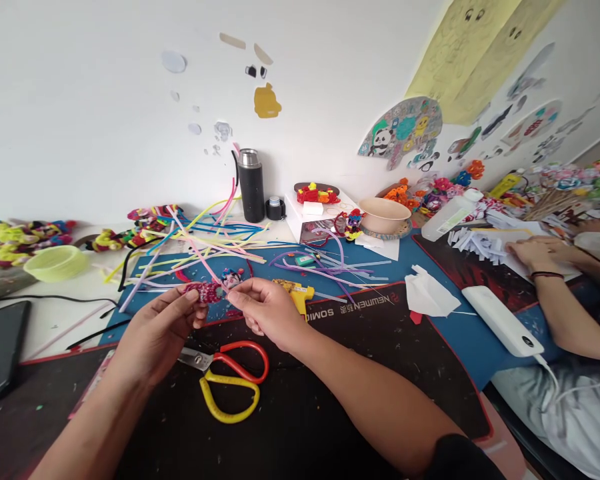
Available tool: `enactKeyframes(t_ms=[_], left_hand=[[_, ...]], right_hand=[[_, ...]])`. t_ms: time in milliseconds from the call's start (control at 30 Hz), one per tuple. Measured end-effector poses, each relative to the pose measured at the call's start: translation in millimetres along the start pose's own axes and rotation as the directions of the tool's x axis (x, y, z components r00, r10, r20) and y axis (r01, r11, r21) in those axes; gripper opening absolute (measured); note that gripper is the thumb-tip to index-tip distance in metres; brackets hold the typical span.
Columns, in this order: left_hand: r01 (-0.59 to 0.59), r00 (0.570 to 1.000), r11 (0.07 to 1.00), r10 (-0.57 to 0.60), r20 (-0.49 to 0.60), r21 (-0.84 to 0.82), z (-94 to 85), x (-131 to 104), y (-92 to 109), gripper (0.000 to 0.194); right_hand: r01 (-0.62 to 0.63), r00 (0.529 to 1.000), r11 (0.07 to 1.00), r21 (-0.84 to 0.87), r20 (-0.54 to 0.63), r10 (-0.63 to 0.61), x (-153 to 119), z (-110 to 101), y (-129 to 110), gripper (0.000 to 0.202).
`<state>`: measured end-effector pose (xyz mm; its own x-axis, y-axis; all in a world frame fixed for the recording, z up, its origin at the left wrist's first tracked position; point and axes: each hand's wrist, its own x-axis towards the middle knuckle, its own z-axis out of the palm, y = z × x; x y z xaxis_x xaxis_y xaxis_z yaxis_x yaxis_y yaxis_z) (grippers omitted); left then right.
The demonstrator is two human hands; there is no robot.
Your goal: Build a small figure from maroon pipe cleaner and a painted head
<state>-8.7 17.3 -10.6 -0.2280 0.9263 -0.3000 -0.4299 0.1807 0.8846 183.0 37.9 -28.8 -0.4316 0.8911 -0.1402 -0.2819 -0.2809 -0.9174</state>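
Between thumb and fingers, my left hand (167, 323) pinches a small dark pink fuzzy piece (206, 292). Close beside it, my right hand (265, 310) is closed on the end of a pale pink pipe cleaner (200, 252) that slants up and left. Whether that pipe cleaner joins the fuzzy piece is hidden by the fingers. Scissors (230, 370) with one red and one yellow handle lie just below both hands on the black mat. A small decorated figure (234, 276) and a yellow glue gun (298, 293) are behind my right hand.
Loose pipe cleaners (215, 230) spread over the blue mat. A black thermos (251, 187) stands by the wall, with a beige bowl (385, 215) farther right. A white power bank (503, 320) lies near another person's arms (563, 300). A phone (3, 353) rests at left.
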Motion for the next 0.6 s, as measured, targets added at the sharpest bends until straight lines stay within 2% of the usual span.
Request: enactKeyframes(t_ms=[100,300,433,600], left_hand=[[0.001,1.000,1.000,-0.001,-0.006,0.025,3.9,-3.1,2.1,0.061],[0.015,1.000,0.998,-0.015,-0.003,0.063,8.0,-6.7,3.4,0.063],[0.017,1.000,0.997,-0.017,-0.002,0.072,8.0,-5.7,2.2,0.064],[0.004,1.000,0.996,-0.007,0.026,0.091,6.7,-4.9,0.4,0.057]], right_hand=[[0.036,0.999,0.997,-0.073,-0.035,-0.038,0.5,-0.8,1.1,0.049],[0.217,0.965,0.912,-0.349,-0.065,-0.255,-2.3,-1.1,3.0,0.027],[0.251,0.949,0.847,-0.468,-0.052,-0.310,-5.3,0.5,2.7,0.020],[0.268,0.938,0.798,-0.539,-0.043,-0.344,-6.9,0.6,0.9,0.017]])
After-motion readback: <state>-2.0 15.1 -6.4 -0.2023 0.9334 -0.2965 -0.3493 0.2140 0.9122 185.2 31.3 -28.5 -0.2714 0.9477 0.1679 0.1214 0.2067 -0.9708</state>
